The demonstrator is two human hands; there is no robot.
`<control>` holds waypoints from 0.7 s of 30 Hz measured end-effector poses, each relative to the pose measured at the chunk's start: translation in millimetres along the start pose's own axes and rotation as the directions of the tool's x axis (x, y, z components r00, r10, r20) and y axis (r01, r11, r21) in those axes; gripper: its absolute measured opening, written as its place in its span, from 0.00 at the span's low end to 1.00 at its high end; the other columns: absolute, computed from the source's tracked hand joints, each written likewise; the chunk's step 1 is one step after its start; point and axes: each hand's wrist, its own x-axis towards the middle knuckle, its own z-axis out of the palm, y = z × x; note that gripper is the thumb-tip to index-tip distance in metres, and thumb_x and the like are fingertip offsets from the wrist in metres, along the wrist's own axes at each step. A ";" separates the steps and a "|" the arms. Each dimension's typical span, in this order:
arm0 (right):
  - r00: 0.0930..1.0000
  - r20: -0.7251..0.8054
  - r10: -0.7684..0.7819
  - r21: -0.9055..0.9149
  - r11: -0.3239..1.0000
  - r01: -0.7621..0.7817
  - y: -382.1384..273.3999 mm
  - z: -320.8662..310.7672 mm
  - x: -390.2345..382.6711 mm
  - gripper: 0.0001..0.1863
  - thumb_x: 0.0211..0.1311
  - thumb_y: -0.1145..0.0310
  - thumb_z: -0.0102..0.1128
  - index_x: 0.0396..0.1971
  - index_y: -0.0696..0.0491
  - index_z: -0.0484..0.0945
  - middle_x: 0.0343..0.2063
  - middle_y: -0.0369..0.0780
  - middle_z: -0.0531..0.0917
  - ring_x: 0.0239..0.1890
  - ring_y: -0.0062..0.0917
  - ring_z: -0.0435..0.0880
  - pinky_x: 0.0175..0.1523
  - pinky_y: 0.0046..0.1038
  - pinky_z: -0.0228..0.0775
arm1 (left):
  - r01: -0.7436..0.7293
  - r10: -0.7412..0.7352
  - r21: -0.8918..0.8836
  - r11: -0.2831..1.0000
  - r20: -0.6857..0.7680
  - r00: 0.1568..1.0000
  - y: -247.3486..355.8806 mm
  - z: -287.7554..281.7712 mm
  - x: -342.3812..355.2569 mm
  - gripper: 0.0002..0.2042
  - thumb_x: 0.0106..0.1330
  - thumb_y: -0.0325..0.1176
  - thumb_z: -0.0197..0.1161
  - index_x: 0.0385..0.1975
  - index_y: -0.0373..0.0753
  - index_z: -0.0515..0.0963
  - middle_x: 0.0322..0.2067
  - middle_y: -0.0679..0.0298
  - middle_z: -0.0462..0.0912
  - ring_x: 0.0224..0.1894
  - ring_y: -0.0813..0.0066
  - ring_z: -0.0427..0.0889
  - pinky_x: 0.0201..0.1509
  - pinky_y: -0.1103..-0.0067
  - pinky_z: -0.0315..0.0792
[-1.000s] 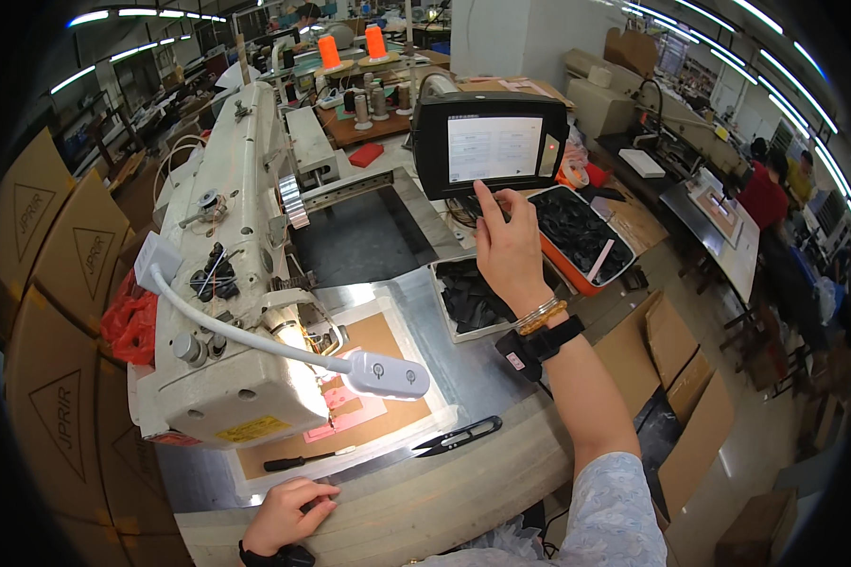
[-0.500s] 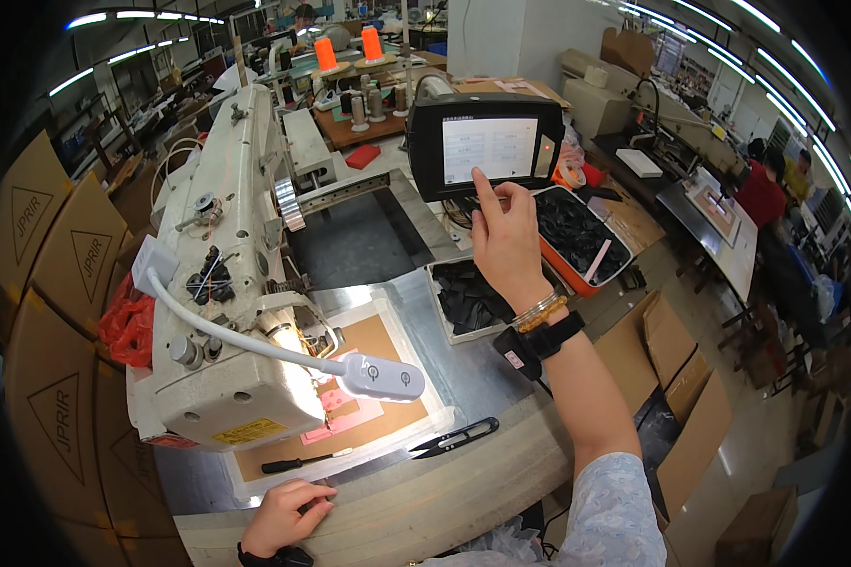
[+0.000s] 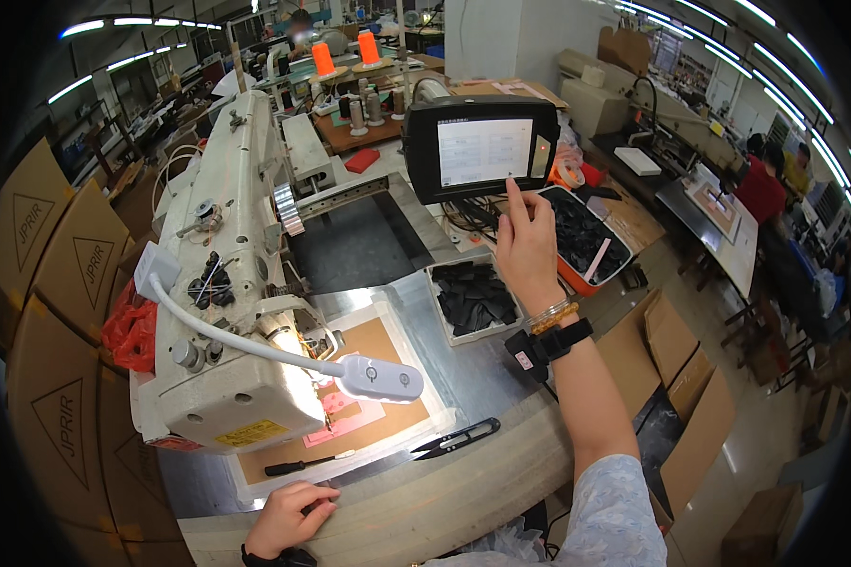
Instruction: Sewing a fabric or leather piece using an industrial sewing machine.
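My right hand is raised, its index finger stretched to the lower right corner of a touchscreen panel with a black frame; it holds nothing. My left hand rests on the front edge of the sewing machine's table, fingers loosely bent, thumb apart, nothing visible in it. Just beyond it lies a black-handled screwdriver. Black thread snips lie farther right. Under the white sewing machine head, a lit brown board carries pink pieces, partly hidden by a white lamp.
A white tray of black pieces stands below the panel, beside an orange-rimmed bin of similar pieces. Orange thread cones stand behind. Cardboard boxes stack at left; an opened carton sits at right. People work farther off.
My right hand has moved right and slightly down, its fingertip going from the screen's lower middle to its lower right corner. My left hand stays at the table edge.
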 end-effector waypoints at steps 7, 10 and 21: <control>0.997 0.061 0.041 -0.053 0.998 -0.038 2.5 0.6 4.5 0.28 0.60 0.74 0.57 0.63 0.53 0.69 0.47 0.49 0.73 0.45 0.40 0.73 0.51 0.40 0.66 | 0.010 -0.010 0.004 1.000 -0.010 1.000 0.6 0.5 1.1 0.09 0.59 0.29 0.68 0.39 0.37 0.84 0.31 0.58 0.84 0.29 0.69 0.82 0.34 0.78 0.75; 0.999 0.030 0.037 -0.031 0.999 -0.036 1.8 -2.0 4.6 0.28 0.60 0.74 0.57 0.63 0.53 0.69 0.47 0.50 0.73 0.48 0.41 0.72 0.53 0.40 0.66 | 0.015 -0.015 0.006 1.000 -0.010 1.000 0.2 1.1 1.9 0.09 0.58 0.29 0.68 0.39 0.37 0.84 0.30 0.58 0.83 0.28 0.70 0.82 0.33 0.78 0.75; 0.999 -0.009 -0.045 -0.052 0.998 0.044 0.9 -1.9 4.4 0.27 0.60 0.75 0.56 0.61 0.55 0.69 0.51 0.51 0.71 0.52 0.44 0.71 0.58 0.41 0.65 | 0.007 -0.007 -0.013 1.000 -0.030 1.000 -1.3 3.0 0.7 0.09 0.57 0.27 0.68 0.38 0.38 0.84 0.28 0.59 0.83 0.27 0.71 0.81 0.32 0.79 0.74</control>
